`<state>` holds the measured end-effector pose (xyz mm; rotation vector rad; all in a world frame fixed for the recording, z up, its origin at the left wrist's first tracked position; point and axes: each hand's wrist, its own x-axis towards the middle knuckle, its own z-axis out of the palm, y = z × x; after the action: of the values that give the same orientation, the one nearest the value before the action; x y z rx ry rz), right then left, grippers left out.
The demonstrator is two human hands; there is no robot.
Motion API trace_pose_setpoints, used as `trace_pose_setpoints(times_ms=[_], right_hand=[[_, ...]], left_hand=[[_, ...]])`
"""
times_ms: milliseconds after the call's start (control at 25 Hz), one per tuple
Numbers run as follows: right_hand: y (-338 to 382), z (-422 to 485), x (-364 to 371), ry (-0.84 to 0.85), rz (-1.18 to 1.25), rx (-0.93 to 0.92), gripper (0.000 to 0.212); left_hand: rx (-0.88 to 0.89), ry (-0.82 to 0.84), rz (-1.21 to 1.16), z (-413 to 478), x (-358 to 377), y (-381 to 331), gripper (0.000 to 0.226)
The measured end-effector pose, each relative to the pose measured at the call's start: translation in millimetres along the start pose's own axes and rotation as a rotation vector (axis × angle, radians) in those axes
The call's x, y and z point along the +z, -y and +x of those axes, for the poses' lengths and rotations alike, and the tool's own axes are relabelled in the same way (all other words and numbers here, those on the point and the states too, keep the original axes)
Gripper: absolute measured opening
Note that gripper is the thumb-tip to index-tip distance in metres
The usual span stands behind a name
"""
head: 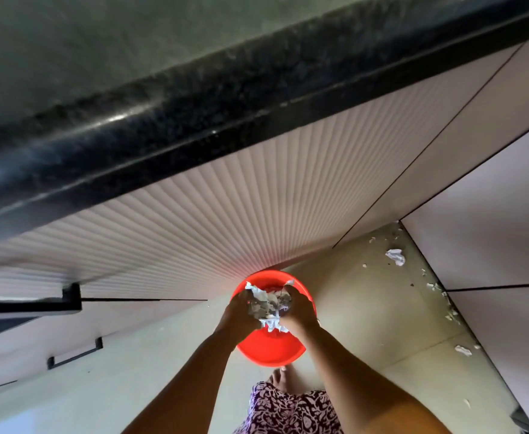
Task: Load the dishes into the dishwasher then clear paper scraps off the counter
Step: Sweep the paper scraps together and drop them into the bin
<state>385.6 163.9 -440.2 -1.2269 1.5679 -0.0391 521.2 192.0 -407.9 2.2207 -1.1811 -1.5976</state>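
Head view, entries run from your body outward.

1. Patterned garment (pixel 288 411) and one bare foot (pixel 283 379): nearest, the foot just behind the red bin (pixel 272 350). You stand close, probably so the load drops straight down.
2. Red bin: on the floor below your hands, mouth up, set there to catch waste.
3. Left hand (pixel 236 313) and right hand (pixel 299 308): the two face each other over the bin's mouth. The fingers (pixel 290 294) of both curl round the paper wad (pixel 269 305) and squeeze it from either side, likely so that no piece slips out.
4. Paper wad: white and grey crumpled scraps, held above the bin and not yet let go.
5. Stray scraps (pixel 395 256): on the floor to the right along the wall base, well apart from the bin, and likely need gathering.
6. Fluted cabinet front (pixel 194 214): rises behind the bin.
7. Desk (pixel 163 120): farthest, with a dark speckled edge and a blurred top on which you can make out no scraps. You cannot pick out the dishwasher.
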Motion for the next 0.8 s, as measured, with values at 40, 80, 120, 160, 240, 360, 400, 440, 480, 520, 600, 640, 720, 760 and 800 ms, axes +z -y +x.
trace_pose_setpoints(times_ms=[40, 80, 120, 160, 240, 360, 400, 440, 480, 520, 600, 640, 720, 760, 800], right_hand=[[2, -4, -2, 0.005, 0.001, 0.006, 0.047], [3, -6, -3, -0.005, -0.002, -0.004, 0.051], [4, -9, -4, -0.019, -0.01, -0.016, 0.054], [7, -15, -8, -0.027, -0.013, -0.022, 0.055], [13, -28, -15, -0.033, -0.018, -0.011, 0.055], [21, -48, -24, -0.045, -0.015, -0.009, 0.054], [25, -56, -27, -0.047, -0.02, -0.004, 0.054], [28, -63, -29, -0.057, -0.016, -0.007, 0.053], [33, -73, -33, -0.072, -0.012, -0.009, 0.052], [39, -84, -39, -0.089, -0.006, -0.02, 0.052], [52, -107, -51, -0.119, 0.006, -0.051, 0.048], [60, -119, -59, -0.134, 0.013, -0.067, 0.045], [75, -142, -74, -0.164, 0.02, -0.084, 0.039], [82, -151, -81, -0.185, 0.023, -0.084, 0.036], [90, -163, -90, -0.215, 0.036, -0.089, 0.033]], left_hand=[[-0.014, 0.002, -0.018, -3, -2, -3, 0.072], [-0.025, 0.004, -0.029, -7, -3, -6, 0.078], [-0.04, 0.01, -0.035, -12, -6, -11, 0.081], [-0.05, 0.01, -0.049, -17, -8, -15, 0.082], [-0.056, 0.011, -0.067, -30, -15, -24, 0.085], [-0.06, 0.003, -0.054, -52, -22, -38, 0.085], [-0.057, -0.004, -0.044, -58, -24, -43, 0.079], [-0.046, -0.017, -0.028, -64, -26, -48, 0.072], [-0.026, -0.034, -0.012, -71, -29, -54, 0.066], [-0.003, -0.056, -0.001, -79, -32, -61, 0.061], [0.037, -0.095, 0.0, -97, -37, -75, 0.051], [0.048, -0.117, 0.001, -107, -40, -83, 0.047], [0.062, -0.157, 0.012, -127, -46, -99, 0.04], [0.07, -0.175, 0.021, -135, -48, -107, 0.036], [0.083, -0.191, 0.029, -145, -51, -118, 0.032]])
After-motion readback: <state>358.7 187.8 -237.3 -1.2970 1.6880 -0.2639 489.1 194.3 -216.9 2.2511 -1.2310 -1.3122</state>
